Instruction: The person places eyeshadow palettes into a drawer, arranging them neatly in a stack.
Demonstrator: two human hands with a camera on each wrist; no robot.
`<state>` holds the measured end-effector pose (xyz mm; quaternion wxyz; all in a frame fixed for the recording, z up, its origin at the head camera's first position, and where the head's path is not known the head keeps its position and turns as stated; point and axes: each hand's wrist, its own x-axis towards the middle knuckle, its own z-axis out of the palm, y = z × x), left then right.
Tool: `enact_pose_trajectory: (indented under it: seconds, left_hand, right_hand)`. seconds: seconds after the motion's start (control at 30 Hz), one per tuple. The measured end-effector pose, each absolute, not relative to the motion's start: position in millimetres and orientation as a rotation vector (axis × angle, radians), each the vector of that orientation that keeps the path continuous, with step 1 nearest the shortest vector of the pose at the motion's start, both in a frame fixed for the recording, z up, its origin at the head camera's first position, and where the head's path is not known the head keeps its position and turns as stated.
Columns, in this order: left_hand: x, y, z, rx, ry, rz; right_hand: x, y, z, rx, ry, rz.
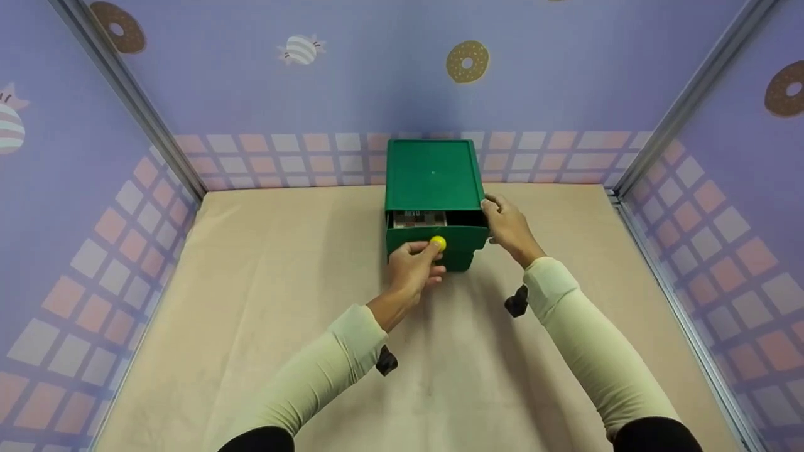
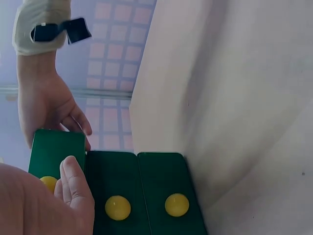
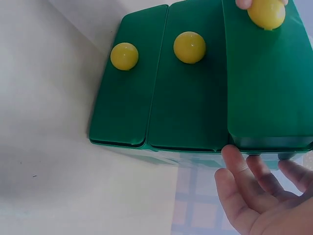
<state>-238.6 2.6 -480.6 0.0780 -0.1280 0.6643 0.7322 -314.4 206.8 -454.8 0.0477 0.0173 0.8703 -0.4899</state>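
Observation:
A green drawer cabinet (image 1: 433,176) stands at the back of the table, its top drawer (image 1: 461,236) pulled partly out. Inside that drawer lies a box with a printed, patterned face (image 1: 419,218). My left hand (image 1: 411,270) pinches the top drawer's round yellow knob (image 1: 438,243) between thumb and finger. At the cabinet's right side is my right hand (image 1: 510,229), its fingers touching the side near the drawer with nothing gripped. Below, the middle drawer (image 3: 190,107) and bottom drawer (image 3: 127,98) are closed, each with a yellow knob, as both wrist views show.
A beige cloth (image 1: 282,282) covers the table. Purple walls with a pink and white checked band (image 1: 282,160) rise behind and at both sides. Metal rails (image 1: 684,289) run along the side edges, and the cabinet is close to the back wall.

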Motion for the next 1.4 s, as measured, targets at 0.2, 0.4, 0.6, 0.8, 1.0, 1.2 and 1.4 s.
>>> enact_pose_trajectory:
  seconds: [0.2, 0.4, 0.6, 0.8, 1.0, 1.2, 1.4]
  left_hand:
    - [-250, 5, -480, -0.41, 2.013, 2.179]
    - [-263, 10, -481, -0.447, 2.066, 2.166]
    - [-271, 11, -479, -0.454, 2.117, 2.161]
    - [-276, 9, -478, -0.435, 2.091, 2.154]
    - [-276, 1, -474, -0.407, 2.02, 2.123]
    - [-268, -14, -464, -0.302, 2.064, 2.031]
    - [-261, -42, -454, -0.084, 2.479, 1.848]
  right_hand:
    - [-314, 209, -454, 0.044, 2.644, -1.496]
    - [-313, 211, -455, 0.036, 2.623, -1.508]
    - [-312, 210, -455, 0.04, 2.599, -1.516]
    - [-314, 208, -453, 0.032, 2.619, -1.508]
    - [-316, 209, -453, 0.0, 2.605, -1.49]
    - [-316, 216, -454, -0.044, 2.556, -1.534]
    - [-308, 225, -455, -0.152, 2.715, -1.347]
